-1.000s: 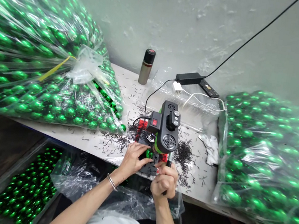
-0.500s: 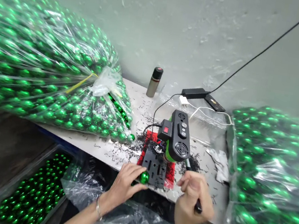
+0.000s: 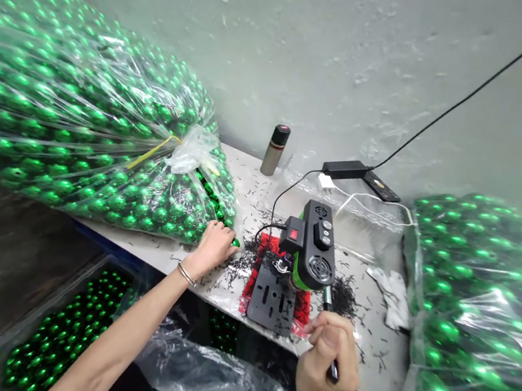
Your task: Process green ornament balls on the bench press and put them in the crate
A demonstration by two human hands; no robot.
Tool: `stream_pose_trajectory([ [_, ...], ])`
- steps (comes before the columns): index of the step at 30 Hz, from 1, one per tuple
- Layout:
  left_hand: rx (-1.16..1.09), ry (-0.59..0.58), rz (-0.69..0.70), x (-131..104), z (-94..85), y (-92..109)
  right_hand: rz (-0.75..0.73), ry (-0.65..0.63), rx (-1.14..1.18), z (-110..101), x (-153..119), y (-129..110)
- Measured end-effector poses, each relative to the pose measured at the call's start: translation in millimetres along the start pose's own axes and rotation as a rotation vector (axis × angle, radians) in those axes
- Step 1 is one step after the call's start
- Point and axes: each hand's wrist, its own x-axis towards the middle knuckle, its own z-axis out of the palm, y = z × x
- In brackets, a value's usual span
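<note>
Left hand (image 3: 214, 246) at the big bag's (image 3: 86, 141) corner, fingers curled by a green ball (image 3: 236, 242); grip unclear. Right hand (image 3: 332, 355) wrapped round the machine's (image 3: 317, 244) lever (image 3: 333, 371). Loose pinch could send ball rolling off worktop (image 3: 244, 176).

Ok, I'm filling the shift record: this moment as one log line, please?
left hand: at corner of ball bag | right hand: gripping lever handle | black machine: on red mat
</note>
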Motion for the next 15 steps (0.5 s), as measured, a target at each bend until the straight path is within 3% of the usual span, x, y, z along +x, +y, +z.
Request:
stream_pose_trajectory([
  [4, -0.022, -0.045, 0.003, -6, 2.4, 0, 0.015, 0.035, 0.014, 2, -2, 2],
  [6, -0.136, -0.022, -0.062, -10, 0.2, 1, 0.005, 0.036, 0.023, 3, -2, 2],
  [8, -0.426, 0.024, -0.211, -15, -5.0, 3, -0.008, 0.025, 0.028, 3, -2, 2],
  [10, -0.872, 0.046, -0.376, -21, -10.5, 7, -0.004, 0.027, 0.028, 3, -2, 2],
  [13, -1.5, 0.01, -0.542, -35, -11.9, 19, 0.012, 0.051, 0.024, 5, -3, 2],
  [15, -1.729, -0.021, -0.659, -44, -5.5, 30, 0.022, 0.061, 0.023, 5, -3, 1],
])
